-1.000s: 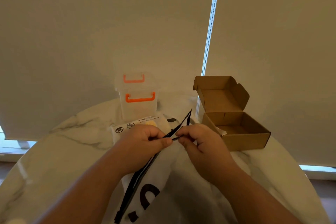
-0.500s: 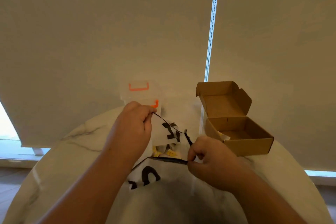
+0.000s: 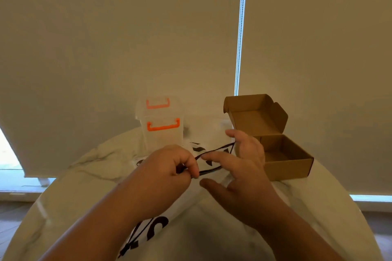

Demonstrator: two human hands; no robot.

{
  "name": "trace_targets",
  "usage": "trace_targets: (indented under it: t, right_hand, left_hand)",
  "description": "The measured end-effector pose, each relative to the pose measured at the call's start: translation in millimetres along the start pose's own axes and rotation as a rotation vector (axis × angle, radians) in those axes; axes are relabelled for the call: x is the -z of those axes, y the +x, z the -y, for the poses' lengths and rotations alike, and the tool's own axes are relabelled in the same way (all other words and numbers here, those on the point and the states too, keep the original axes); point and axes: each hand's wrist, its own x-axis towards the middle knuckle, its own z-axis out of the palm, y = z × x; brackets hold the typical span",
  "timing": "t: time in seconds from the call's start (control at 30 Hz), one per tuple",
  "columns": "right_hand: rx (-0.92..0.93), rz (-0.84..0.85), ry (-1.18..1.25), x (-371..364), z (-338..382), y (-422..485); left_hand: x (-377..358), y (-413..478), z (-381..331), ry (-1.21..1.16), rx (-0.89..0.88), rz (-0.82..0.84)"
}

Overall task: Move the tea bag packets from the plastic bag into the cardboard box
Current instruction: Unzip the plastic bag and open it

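Left hand: the left hand (image 3: 167, 176), at centre frame, has its fingers curled tight and pinches the black rim (image 3: 214, 150) of the plastic bag's mouth.
Right hand: the right hand (image 3: 248, 167), just right of centre, has its fingers spread and fairly straight, with the thumb low and the index finger pointing left towards the other hand. The far end of the rim reaches its upper fingers; whether they hook it cannot be told.
Plastic bag: the plastic bag (image 3: 186, 237) is white with black print and lies on the table from bottom centre up to the hands, its mouth pulled into a narrow opening between them.
Tea bag packets: none can be made out in the opening.
Cardboard box: the cardboard box (image 3: 286, 167) stands at right of centre, lid up, just behind the right hand.
Clear container: a clear container (image 3: 163, 135) with orange handles stands above the left hand.
Table: the marble table (image 3: 63, 193) fills the lower frame.
Background: beige blinds (image 3: 106, 48) fill the upper frame.
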Motion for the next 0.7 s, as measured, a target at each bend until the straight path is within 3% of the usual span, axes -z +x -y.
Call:
trace_targets:
  t: [0.07,0.17,0.23,0.3,0.37,0.5,0.6,0.7]
  right_hand:
    - [0.148,0.036,-0.074,2.8,4.1,-0.2]
    - [0.187,0.187,-0.077,1.0,7.1,3.3]
    - [0.21,0.181,-0.067,-1.0,7.3,5.7]
    - [0.233,0.144,-0.022,0.5,11.3,4.8]
    - [0.29,0.13,0.043,2.4,19.1,1.7]
    - [0.261,0.397,0.024,1.8,34.3,-2.2]
    - [0.123,0.521,-0.104,-6.8,35.7,-5.2]
    - [0.095,0.598,-0.263,-15.8,33.5,-4.0]
  left_hand:
    - [4.7,0.8,-0.9,-0.019,0.037,0.064]
    - [12.6,2.5,0.6,0.127,0.054,0.25]
    - [15.5,4.9,3.3,0.291,0.067,0.348]
    - [15.7,9.1,4.9,0.408,0.07,0.344]
    - [14.6,14.7,5.0,0.449,0.051,0.248]
    - [20.6,28.5,5.9,0.476,0.033,-0.031]
    - [28.6,32.7,8.6,0.479,-0.28,-0.295]
    - [23.9,26.0,5.4,0.609,-0.467,-0.392]
